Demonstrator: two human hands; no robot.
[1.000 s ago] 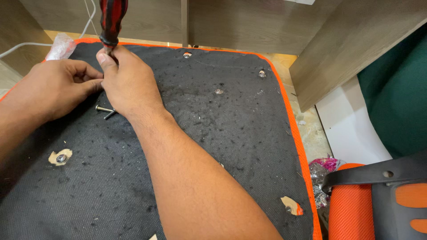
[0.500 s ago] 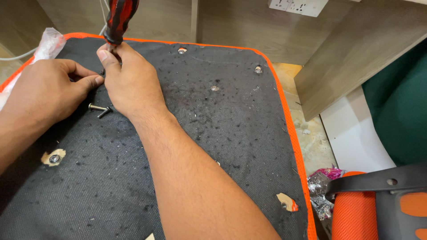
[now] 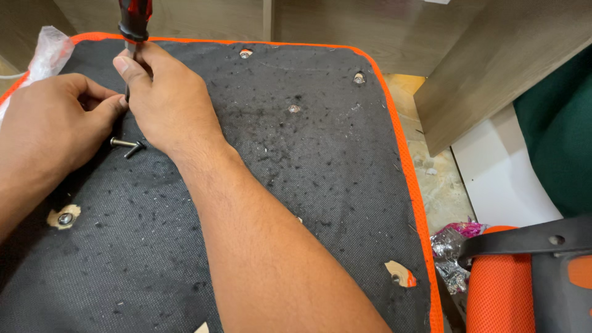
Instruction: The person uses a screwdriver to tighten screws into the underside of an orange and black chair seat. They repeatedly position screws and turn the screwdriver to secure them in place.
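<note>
My right hand [image 3: 166, 102] grips a red and black screwdriver [image 3: 133, 21] held upright, its shaft pointing down onto the black fabric underside of a chair seat [image 3: 296, 172] with an orange rim. My left hand [image 3: 52, 126] rests beside it, thumb and fingers pinched near the screwdriver's tip. The tip itself is hidden between the two hands. Two loose dark screws [image 3: 126, 145] lie on the fabric just below the hands.
Several bolt holes dot the seat, such as one hole [image 3: 65, 217] at the left and one hole [image 3: 294, 109] in the middle. A clear plastic bag [image 3: 50, 49] lies at the top left. Wooden panels [image 3: 493, 61] and an orange and black chair part [image 3: 524, 277] stand at the right.
The view has shifted slightly, so hands and seat sit a little lower in frame. Both hands stay at the same spot on the seat with the screwdriver upright.
</note>
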